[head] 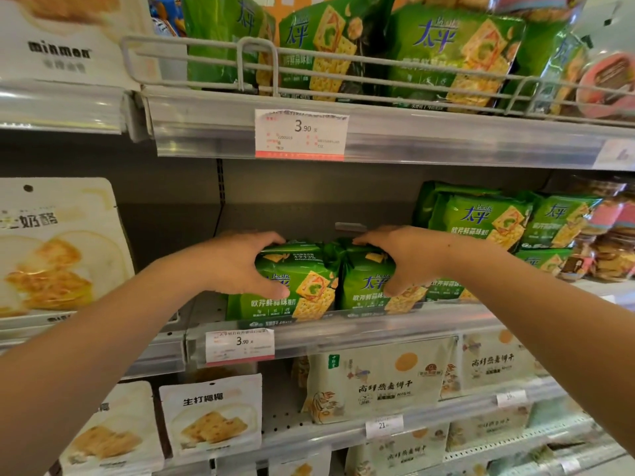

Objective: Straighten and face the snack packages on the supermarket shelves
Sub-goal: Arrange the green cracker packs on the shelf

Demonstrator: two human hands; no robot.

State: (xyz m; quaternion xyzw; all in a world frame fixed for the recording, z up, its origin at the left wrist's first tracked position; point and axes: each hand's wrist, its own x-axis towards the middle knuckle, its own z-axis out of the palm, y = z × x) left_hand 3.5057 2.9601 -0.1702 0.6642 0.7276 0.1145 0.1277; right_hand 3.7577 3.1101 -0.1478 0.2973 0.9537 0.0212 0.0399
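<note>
Two green cracker packs stand side by side at the front of the middle shelf (360,324). My left hand (237,262) grips the left green pack (295,286), fingers over its top and thumb on its front. My right hand (402,255) grips the right green pack (364,286) the same way. Both packs face forward. More green packs (481,218) are stacked further right on the same shelf, and several lean behind the wire rail on the upper shelf (446,56).
White cracker pouches (58,249) hang at the left. Beige biscuit bags (378,383) and white pouches (213,417) fill the lower shelves. Price tags (300,135) sit on the shelf rails. Bare shelf back shows behind my hands.
</note>
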